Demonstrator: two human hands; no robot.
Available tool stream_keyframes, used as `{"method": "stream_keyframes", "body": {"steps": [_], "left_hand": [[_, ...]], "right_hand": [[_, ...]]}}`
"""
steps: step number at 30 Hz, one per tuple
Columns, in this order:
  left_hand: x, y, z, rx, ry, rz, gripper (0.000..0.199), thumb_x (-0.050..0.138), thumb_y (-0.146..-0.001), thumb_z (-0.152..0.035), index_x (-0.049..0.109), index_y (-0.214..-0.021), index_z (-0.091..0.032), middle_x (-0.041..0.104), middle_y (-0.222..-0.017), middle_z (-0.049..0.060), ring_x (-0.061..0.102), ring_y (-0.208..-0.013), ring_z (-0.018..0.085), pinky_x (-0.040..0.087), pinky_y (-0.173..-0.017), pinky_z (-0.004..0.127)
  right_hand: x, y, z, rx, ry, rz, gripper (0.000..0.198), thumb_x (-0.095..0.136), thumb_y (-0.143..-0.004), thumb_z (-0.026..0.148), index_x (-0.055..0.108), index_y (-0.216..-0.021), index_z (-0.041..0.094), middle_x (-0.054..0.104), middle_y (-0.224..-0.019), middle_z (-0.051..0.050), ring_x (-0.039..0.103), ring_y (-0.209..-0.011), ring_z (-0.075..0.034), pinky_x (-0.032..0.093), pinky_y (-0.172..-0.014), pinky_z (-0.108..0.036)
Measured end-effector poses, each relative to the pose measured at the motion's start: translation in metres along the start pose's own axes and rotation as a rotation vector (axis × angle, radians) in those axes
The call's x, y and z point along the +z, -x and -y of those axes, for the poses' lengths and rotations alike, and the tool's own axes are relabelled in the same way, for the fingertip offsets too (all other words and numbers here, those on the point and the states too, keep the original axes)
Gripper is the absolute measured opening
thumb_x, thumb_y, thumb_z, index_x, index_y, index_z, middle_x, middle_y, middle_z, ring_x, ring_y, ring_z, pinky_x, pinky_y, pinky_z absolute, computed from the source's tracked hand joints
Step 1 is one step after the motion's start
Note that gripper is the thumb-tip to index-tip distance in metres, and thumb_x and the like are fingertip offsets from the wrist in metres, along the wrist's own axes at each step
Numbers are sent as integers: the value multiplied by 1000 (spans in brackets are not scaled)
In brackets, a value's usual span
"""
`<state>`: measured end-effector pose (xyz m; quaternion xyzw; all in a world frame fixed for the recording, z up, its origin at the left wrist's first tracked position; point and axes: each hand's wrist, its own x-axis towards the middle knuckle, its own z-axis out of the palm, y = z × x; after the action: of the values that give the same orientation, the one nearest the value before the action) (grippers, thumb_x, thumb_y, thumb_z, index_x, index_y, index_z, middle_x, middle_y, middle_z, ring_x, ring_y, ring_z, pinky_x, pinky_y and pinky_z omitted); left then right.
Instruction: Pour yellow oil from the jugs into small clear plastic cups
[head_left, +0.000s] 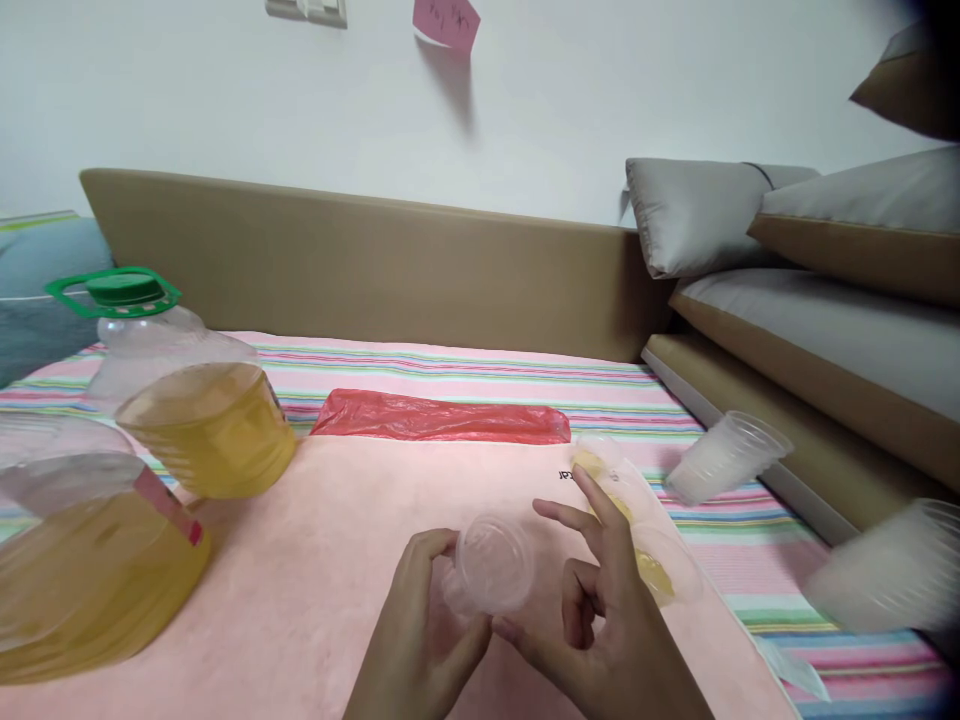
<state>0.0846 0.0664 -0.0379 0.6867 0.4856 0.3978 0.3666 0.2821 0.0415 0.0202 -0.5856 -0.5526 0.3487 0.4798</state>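
My left hand (427, 620) is closed around an empty-looking clear plastic cup (493, 562), tilted so its round mouth faces me. My right hand (600, 580) is just right of the cup, some fingers stretched out and others curled, its thumb tip close to my left thumb below the rim. I cannot tell whether that thumb touches the cup. Behind my right hand, several clear cups with a little yellow liquid (654, 575) stand in a row along the right side of the pink cloth (315, 580), partly hidden by my fingers.
Two big clear jugs of yellow liquid stand at left: a green-capped jug (210, 420) and a nearer jug (90, 570). A red plastic bag (442, 418) lies behind the cloth. Cup stacks (727, 455) lie at right on the striped sheet, beside piled grey cushions (840, 340).
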Motion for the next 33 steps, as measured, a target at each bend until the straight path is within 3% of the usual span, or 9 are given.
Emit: {"method": "stream_keyframes", "body": {"steps": [7, 12, 18, 29, 33], "left_hand": [[3, 1, -2, 38, 2, -30, 46, 70, -94, -47, 51, -132, -30, 60, -135, 8, 59, -127, 29, 53, -108, 48], [1, 1, 0, 60, -47, 30, 44, 67, -96, -42, 47, -135, -33, 59, -136, 6, 59, -128, 28, 53, -108, 48], [6, 1, -3, 44, -4, -17, 41, 67, -95, -37, 49, -132, -32, 60, -134, 6, 59, -125, 28, 52, -105, 49], [11, 0, -6, 13, 65, -67, 38, 66, -93, -43, 56, -128, -32, 63, -134, 5, 62, -123, 28, 51, -105, 47], [11, -1, -7, 18, 87, -77, 38, 67, -92, -44, 58, -126, -30, 65, -132, 7, 64, -121, 30, 53, -104, 47]], "right_hand": [[2, 0, -5, 1, 42, 78, 109, 87, -76, 50, 16, -158, 55, 57, -153, -3, 48, -55, -12, 42, -56, -33], [2, 0, -1, 29, 12, 91, 108, 84, -77, 45, 14, -160, 51, 62, -148, -5, 42, -53, -11, 39, -57, -33], [3, 0, 3, 29, 4, 79, 106, 82, -79, 47, 16, -162, 42, 62, -148, -9, 50, -59, -14, 43, -59, -35], [8, -1, 4, 59, -58, 45, 107, 82, -77, 42, 16, -160, 45, 63, -141, -4, 56, -66, -14, 46, -64, -35], [9, -2, -1, 42, -65, 45, 109, 83, -76, 44, 14, -160, 47, 62, -139, -3, 52, -60, -12, 43, -58, -34]]}}
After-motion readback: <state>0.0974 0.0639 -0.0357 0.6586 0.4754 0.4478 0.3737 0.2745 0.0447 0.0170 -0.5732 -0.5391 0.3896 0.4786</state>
